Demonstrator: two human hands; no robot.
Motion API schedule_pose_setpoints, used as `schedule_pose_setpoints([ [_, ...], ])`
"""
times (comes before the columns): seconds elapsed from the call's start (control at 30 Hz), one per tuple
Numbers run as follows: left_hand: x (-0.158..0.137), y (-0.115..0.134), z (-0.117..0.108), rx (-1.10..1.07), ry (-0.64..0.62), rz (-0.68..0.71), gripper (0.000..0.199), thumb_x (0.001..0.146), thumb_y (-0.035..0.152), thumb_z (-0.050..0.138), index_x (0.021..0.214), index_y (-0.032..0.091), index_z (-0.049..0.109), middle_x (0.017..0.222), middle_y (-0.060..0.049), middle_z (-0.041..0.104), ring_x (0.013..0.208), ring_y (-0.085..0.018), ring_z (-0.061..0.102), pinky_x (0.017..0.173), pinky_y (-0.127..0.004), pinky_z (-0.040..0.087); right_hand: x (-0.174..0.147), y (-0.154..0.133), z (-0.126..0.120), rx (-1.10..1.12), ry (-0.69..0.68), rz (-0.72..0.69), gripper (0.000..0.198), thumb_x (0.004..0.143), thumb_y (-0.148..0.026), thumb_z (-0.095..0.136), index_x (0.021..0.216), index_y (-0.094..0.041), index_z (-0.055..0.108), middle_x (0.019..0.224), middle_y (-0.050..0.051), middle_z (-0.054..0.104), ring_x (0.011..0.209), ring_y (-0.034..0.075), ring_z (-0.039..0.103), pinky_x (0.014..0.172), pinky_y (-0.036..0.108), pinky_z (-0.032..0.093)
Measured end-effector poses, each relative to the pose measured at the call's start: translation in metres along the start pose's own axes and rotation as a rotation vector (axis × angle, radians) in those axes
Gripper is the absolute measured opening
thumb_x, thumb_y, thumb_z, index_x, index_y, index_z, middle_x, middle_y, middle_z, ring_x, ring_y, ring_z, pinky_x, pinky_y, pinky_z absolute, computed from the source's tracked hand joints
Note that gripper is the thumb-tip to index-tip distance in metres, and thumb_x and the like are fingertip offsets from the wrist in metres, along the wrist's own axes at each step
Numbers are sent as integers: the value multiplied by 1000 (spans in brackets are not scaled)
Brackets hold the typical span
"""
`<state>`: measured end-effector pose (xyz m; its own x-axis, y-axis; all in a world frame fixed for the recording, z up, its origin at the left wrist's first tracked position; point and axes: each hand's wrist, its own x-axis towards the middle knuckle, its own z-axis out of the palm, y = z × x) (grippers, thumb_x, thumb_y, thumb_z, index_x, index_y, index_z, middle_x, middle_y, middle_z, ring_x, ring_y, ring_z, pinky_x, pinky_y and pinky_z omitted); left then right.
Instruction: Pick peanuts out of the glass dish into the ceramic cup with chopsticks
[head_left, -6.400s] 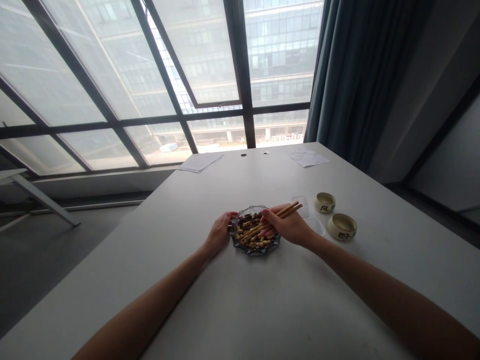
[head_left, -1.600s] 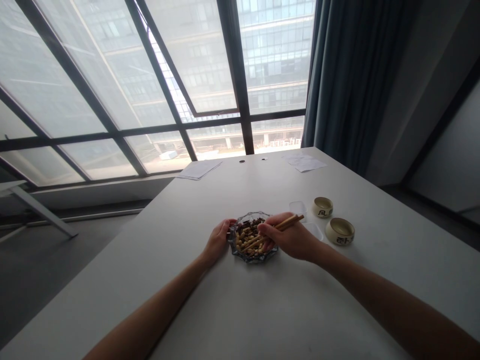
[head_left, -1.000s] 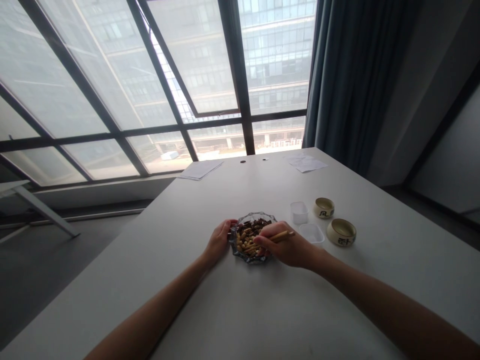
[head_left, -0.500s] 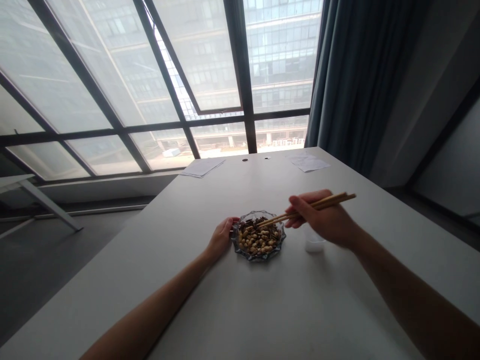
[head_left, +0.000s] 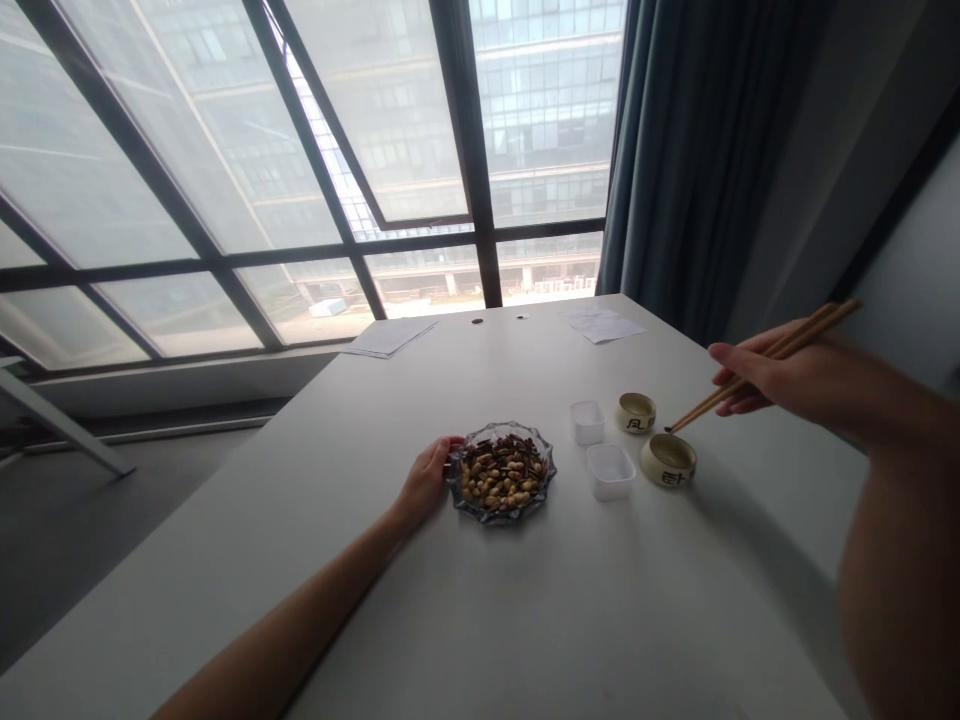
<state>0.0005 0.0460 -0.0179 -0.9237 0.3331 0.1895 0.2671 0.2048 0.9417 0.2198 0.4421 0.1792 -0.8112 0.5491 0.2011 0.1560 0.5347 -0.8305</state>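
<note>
My left hand [head_left: 427,481] grips the left rim of a scalloped glass bowl [head_left: 500,515], its fingers partly hidden behind the glass. Shelled-looking tan peanuts [head_left: 504,485] fill the near part of the bowl, with dark, slender seeds [head_left: 517,452] behind them. In my closed right hand [head_left: 780,375] is a pair of wooden chopsticks [head_left: 709,403], slanting down to the left. A small dark piece [head_left: 668,430] shows at their tips, just above the back-left rim of the nearer ceramic bowl [head_left: 667,472].
Left of the ceramic bowls stand two clear plastic containers, a nearer one [head_left: 611,485] and a farther one [head_left: 587,425]. Another ceramic bowl [head_left: 636,415] sits behind. Papers [head_left: 390,337] and crumpled sheets [head_left: 604,325] lie at the white table's far end, before the windows.
My right hand has carried the chopsticks from the glass bowl out to the right, over the ceramic bowls, uncovering the containers and bowls. My left hand stays at the glass bowl; the view shifted slightly.
</note>
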Motion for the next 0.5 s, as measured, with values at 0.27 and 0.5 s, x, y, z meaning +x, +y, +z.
schedule_pose_setpoints([
  [0.27, 2, -3, -1, 24, -3, 9, 56, 92, 64, 45, 107, 16, 71, 101, -11, 77, 90, -27, 69, 82, -40, 53, 5, 2, 10, -14, -125, 114, 25, 87, -39, 73, 88, -14, 72, 81, 17, 77, 66, 29, 78, 59, 34, 66],
  [0.5, 0, -1, -1, 32, 2, 9, 55, 93, 63, 45, 107, 17, 70, 102, -11, 77, 90, -27, 69, 82, -41, 54, 18, 15, 34, -140, -382, 54, 31, 81, -45, 77, 78, -14, 71, 76, 14, 77, 66, 28, 77, 57, 33, 64],
])
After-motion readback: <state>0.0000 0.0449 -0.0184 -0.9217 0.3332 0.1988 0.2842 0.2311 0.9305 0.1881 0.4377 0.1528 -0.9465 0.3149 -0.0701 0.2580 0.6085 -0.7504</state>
